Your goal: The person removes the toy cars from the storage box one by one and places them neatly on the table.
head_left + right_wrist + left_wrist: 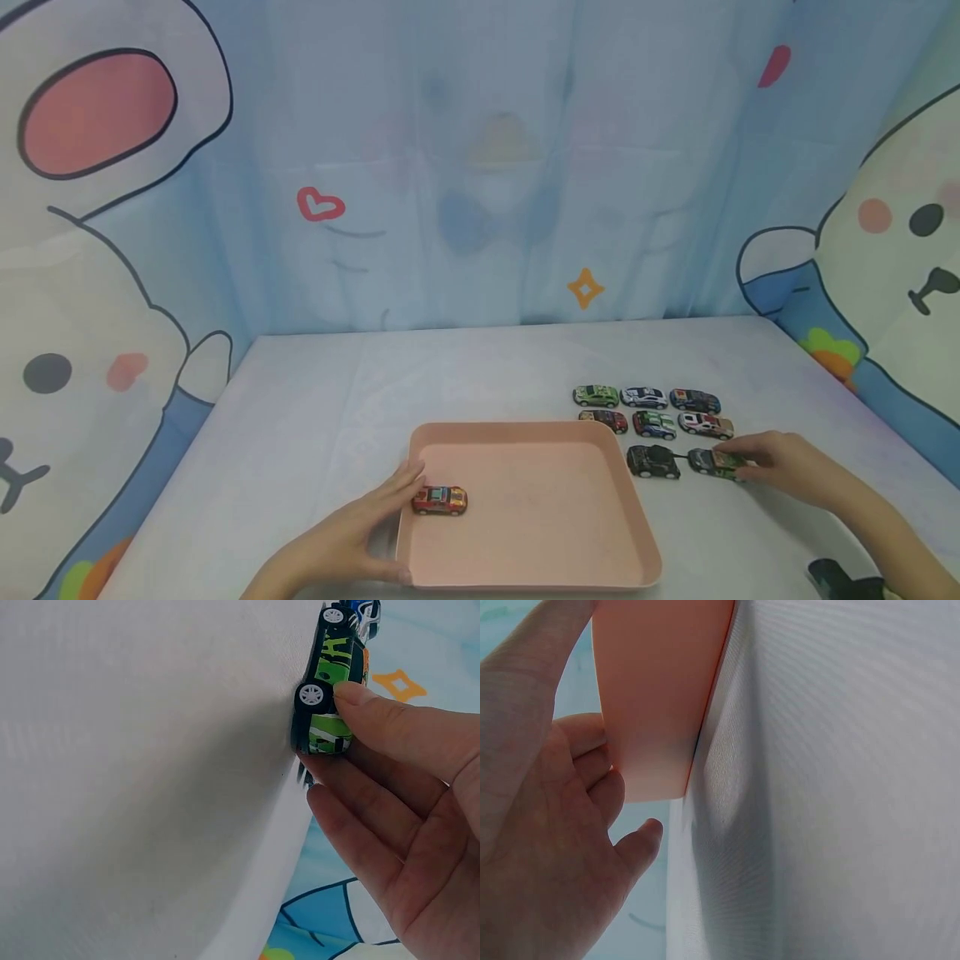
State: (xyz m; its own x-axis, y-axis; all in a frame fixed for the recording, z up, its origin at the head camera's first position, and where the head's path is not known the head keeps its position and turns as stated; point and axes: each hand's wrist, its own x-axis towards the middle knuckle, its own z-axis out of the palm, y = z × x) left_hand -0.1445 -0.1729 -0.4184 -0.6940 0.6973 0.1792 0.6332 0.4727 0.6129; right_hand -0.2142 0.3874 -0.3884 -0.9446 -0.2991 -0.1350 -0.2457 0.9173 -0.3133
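Note:
My right hand (780, 467) pinches a green and black toy car (334, 682) between thumb and fingers, at the right end of the front row of toy cars. Just left of it stands a black toy car (653, 462). My left hand (352, 533) rests at the left side of a pink tray (525, 575), thumb by the near corner and fingers along the rim. Inside the tray, close to those fingers, sits a red and yellow toy car (439, 500). In the left wrist view the fingers lie against the tray's outer wall (660, 697).
Behind the front row are two more rows of toy cars, among them a green one (596, 396), a white one (643, 397) and a red-and-white one (706, 426). A white cloth (337, 417) covers the table. A printed blue curtain (487, 167) hangs behind.

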